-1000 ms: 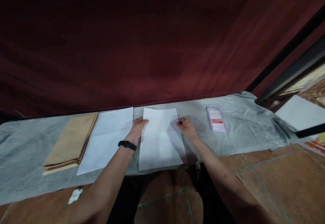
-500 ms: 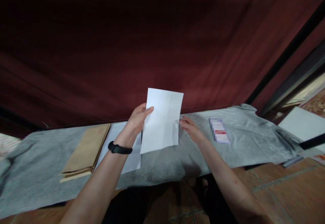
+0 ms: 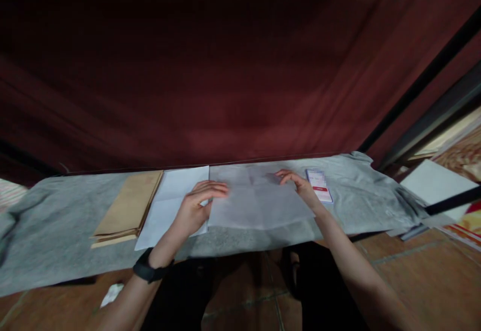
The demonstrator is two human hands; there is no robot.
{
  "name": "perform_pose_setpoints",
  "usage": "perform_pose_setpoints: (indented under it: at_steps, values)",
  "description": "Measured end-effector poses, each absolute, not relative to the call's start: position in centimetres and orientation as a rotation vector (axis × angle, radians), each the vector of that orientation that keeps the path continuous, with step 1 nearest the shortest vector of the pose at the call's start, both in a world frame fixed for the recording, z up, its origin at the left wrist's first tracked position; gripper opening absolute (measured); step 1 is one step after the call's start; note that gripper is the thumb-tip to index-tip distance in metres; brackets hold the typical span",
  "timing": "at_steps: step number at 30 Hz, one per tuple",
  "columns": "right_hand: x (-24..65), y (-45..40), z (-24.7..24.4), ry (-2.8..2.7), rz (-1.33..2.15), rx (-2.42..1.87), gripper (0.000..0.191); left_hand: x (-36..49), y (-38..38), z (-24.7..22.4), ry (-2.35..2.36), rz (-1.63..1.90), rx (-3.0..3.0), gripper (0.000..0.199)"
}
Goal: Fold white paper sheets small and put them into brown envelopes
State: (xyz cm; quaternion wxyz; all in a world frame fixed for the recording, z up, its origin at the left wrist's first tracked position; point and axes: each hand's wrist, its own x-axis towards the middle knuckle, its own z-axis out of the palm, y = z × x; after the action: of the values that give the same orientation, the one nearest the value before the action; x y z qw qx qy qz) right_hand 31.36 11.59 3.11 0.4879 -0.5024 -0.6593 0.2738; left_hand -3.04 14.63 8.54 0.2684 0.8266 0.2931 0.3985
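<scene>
A thin white sheet of paper (image 3: pixel 255 201) spreads low over the grey cloth in front of me, slightly blurred, with faint crease lines. My left hand (image 3: pixel 199 203), wearing a black wristband (image 3: pixel 148 267), reaches over the sheet's left edge with fingers stretched out and the thumb apart. On the other side, my right hand (image 3: pixel 298 186) has its bent fingers closed on the sheet near its upper right part; the exact grip is blurred. Left of the sheet lie more white papers (image 3: pixel 171 191), partly behind my left hand, beside a stack of brown envelopes (image 3: pixel 130 203).
Grey cloth (image 3: pixel 67 221) covers the long narrow surface. A phone (image 3: pixel 319 187) lies just right of my right hand. A dark red curtain (image 3: pixel 233 95) hangs behind. At the right stand a dark bar and a white board (image 3: pixel 438 186); tiled floor lies below.
The sheet, held upright and narrower before, is now wider and lowered toward the cloth. My left hand's fingers have straightened, and my right hand has moved right and closed on the paper.
</scene>
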Motion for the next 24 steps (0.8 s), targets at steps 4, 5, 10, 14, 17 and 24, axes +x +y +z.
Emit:
perform_pose_setpoints:
  at_steps: [4, 5, 10, 14, 17, 24]
  values:
    - [31.3, 9.0, -2.2, -1.942, 0.445, -1.31, 0.025, -4.5, 13.3, 1.3, 0.943, 0.829, 2.369, 0.029]
    - [31.1, 8.4, -3.3, -2.043, 0.398, -1.319, 0.037, -4.7, 13.0, -0.2, 0.95, 0.807, 2.395, 0.031]
    - [29.8, 5.1, -6.4, -2.503, 0.231, -1.288, 0.071, -5.7, 11.6, -3.7, 0.924, 0.486, 2.679, 0.049]
    - [29.4, 2.8, -6.9, -2.587, 0.221, -1.272, 0.083, -5.8, 10.4, -4.2, 0.959, 0.179, 2.784, 0.061]
    - [29.3, 2.1, -6.8, -2.62, 0.271, -1.264, 0.088, -5.5, 10.1, -4.7, 1.006, 0.099, 2.792, 0.068]
    - [29.5, 3.2, -6.6, -2.525, 0.327, -1.337, 0.084, -4.8, 11.1, -5.2, 1.087, 0.096, 2.759, 0.072]
